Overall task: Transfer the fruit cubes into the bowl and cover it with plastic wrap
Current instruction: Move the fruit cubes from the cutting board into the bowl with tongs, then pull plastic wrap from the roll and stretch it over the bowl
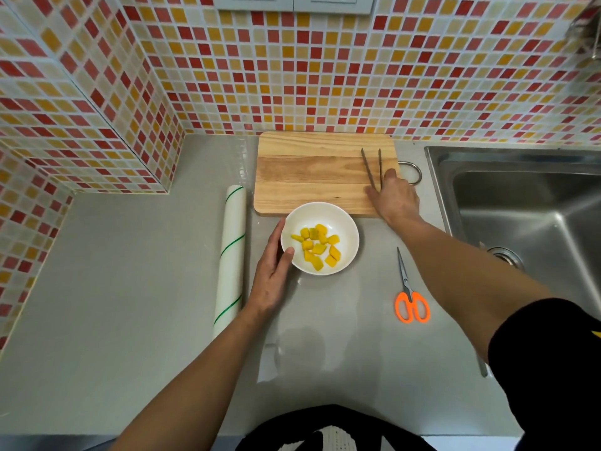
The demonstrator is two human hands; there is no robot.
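A white bowl [344, 229] holds several yellow fruit cubes [317, 247] and stands on the grey counter just in front of a wooden cutting board [309, 170]. My left hand [271, 276] cups the bowl's left side, thumb on the rim. My right hand [395, 198] rests on the board's right part, its thumb and fingers around the near end of metal tongs [372, 164], which lie on the wood with their arms apart. A roll of plastic wrap [231, 252] with green stripes lies left of the bowl. A clear sheet from it seems spread over the counter under the bowl.
Orange-handled scissors [410, 297] lie on the counter right of the bowl. A steel sink [527, 203] takes up the right side. Mosaic-tiled walls close off the back and the left. The board has a metal ring handle [414, 172] on its right edge.
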